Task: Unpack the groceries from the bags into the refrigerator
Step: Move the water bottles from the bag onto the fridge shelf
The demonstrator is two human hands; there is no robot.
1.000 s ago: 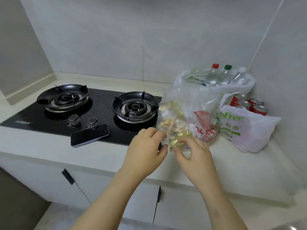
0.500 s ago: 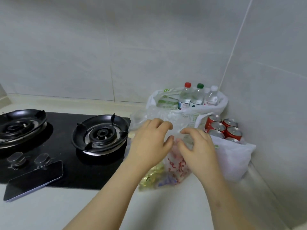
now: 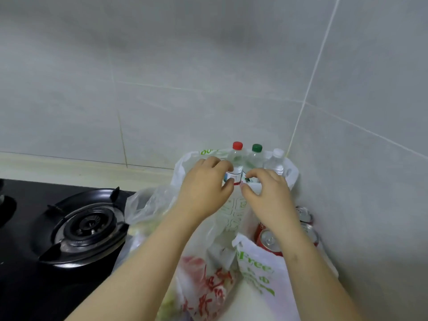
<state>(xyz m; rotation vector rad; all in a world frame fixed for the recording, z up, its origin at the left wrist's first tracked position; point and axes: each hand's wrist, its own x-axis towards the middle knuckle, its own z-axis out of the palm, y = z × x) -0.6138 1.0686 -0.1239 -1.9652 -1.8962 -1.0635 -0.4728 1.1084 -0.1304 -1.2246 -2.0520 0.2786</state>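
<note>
The red-capped bottle (image 3: 236, 158) and green-capped bottle (image 3: 254, 158) stand upright in the white bag (image 3: 185, 163) at centre right of frame, directly beyond the hands: left hand (image 3: 203, 188) curls beside the former, right hand (image 3: 268, 198) beside the latter, actual grip undeterminable.

The clearest print is on the white bag (image 3: 259, 281) at five o'clock in the view: large green letters reading "Free", with part of another letter before them lost in a fold. Under them, toward six o'clock, run smaller green characters too creased to read. The clear bag (image 3: 208, 295) at six o'clock carries red characters, smeared and not legible. At twelve o'clock from the white bag, the rear bag (image 3: 183, 167) shows green letters on its rim, perhaps "bu", and a faint green printed pattern on its front. The red-capped bottle (image 3: 236, 158) wears a white label with print too small to read.
</note>
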